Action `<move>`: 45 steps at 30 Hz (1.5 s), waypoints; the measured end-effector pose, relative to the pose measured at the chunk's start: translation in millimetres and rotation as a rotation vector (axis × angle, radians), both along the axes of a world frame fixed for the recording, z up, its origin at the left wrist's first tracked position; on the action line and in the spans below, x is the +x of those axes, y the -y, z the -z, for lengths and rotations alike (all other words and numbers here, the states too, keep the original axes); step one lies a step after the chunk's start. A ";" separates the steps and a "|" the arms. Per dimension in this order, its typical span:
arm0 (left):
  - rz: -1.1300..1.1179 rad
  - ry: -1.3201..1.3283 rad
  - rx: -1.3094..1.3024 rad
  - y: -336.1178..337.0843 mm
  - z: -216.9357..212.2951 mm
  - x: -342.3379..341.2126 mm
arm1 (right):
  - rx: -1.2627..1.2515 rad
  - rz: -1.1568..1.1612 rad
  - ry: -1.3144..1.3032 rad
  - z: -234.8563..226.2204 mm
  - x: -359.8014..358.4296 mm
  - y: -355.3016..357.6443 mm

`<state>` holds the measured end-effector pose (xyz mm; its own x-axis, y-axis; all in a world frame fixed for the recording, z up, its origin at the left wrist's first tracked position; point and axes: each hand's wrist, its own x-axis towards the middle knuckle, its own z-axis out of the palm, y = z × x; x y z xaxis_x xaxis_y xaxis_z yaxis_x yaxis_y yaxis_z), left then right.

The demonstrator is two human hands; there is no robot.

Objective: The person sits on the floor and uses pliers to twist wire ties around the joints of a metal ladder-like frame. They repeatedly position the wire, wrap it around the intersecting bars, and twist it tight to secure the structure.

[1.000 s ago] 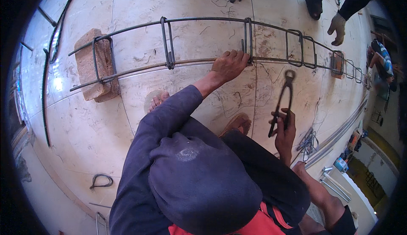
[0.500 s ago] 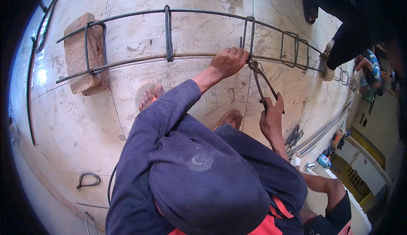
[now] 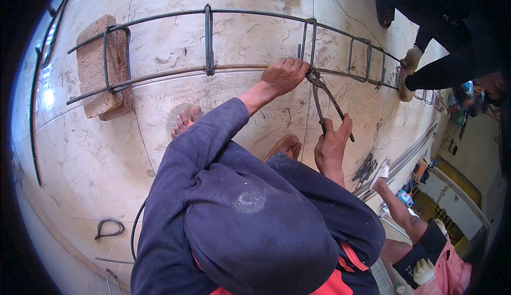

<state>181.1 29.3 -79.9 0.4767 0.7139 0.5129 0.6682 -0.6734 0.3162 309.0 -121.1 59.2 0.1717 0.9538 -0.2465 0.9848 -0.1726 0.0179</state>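
A frame of long steel bars (image 3: 234, 67) with square wire stirrups runs across the floor in front of me. My left hand (image 3: 285, 75) is closed round the nearer bar, beside a stirrup (image 3: 313, 42). In my right hand (image 3: 332, 148) are the handles of a pair of dark pincers (image 3: 316, 95), which stand a little apart. The pincers' jaws sit at the joint of that stirrup and the nearer bar, close to my left fingertips. Whether the jaws bite on tie wire is too small to tell.
Reddish bricks (image 3: 93, 60) prop the frame's left end. At its right end a co-worker's gloved hands (image 3: 407, 76) touch the bars. Another person in a pink garment (image 3: 452, 265) is at lower right. A wire coil (image 3: 110, 229) lies lower left, loose rods (image 3: 410, 156) right.
My right hand and the pincers' handles have swung slightly left, jaws still at the same joint. My left hand keeps its hold. The person at lower right has come further into view.
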 end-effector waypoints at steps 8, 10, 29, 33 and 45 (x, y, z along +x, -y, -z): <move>0.005 -0.010 0.010 -0.4 0.2 -0.9 | -0.246 0.046 0.174 -15.7 -9.3 -14.6; 0.004 0.003 0.016 -0.5 0.6 0.0 | -0.286 0.176 0.050 -17.0 -17.0 -18.0; -0.011 -0.083 0.071 -2.9 -11.3 -5.2 | -0.151 0.312 -0.503 -2.8 -0.4 -7.7; 0.010 -0.144 0.117 -1.9 -7.6 -5.7 | -0.177 0.281 -0.580 -15.1 7.2 -11.3; 0.019 -0.095 0.143 -25.3 0.8 -4.1 | 0.143 0.311 -0.743 86.8 -14.3 1.0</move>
<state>177.1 54.6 -80.7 0.5408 0.6272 0.5605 0.6772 -0.7199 0.1521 294.7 -122.0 -27.6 0.2729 0.9205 -0.2796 0.6378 -0.3907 -0.6638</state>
